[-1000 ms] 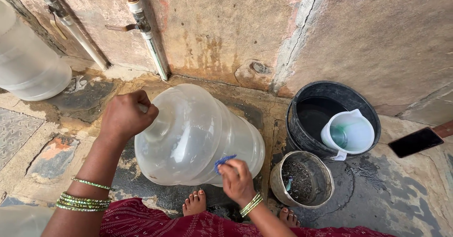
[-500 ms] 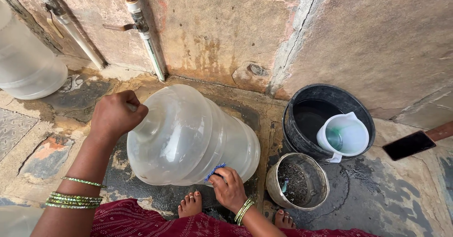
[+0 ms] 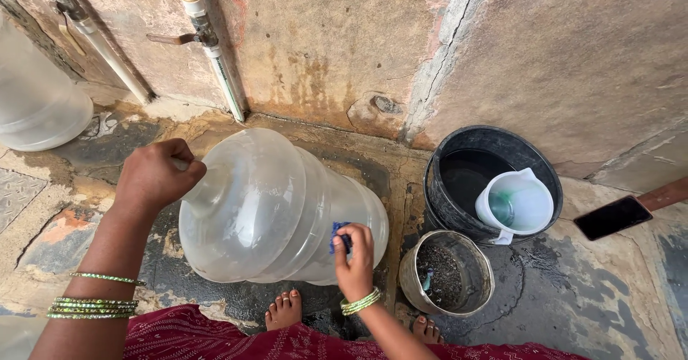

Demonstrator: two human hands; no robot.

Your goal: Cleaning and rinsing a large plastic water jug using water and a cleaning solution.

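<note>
Translucent jug [image 3: 279,209] | left hand [image 3: 154,177] still grips neck; right hand [image 3: 355,260] clutching blue scrubber [image 3: 338,234], moved up

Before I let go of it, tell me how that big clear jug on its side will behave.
The jug lies on its round side, so it would probably roll. It looks empty, likely light. The wet floor may make it slide.

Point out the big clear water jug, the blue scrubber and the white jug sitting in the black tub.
clear water jug [image 3: 265,209], head view: on its ribbed side wall.
blue scrubber [image 3: 338,234], head view: on the bit showing above the right hand's fingers.
white jug [image 3: 527,206], head view: on its inner wall.
</note>
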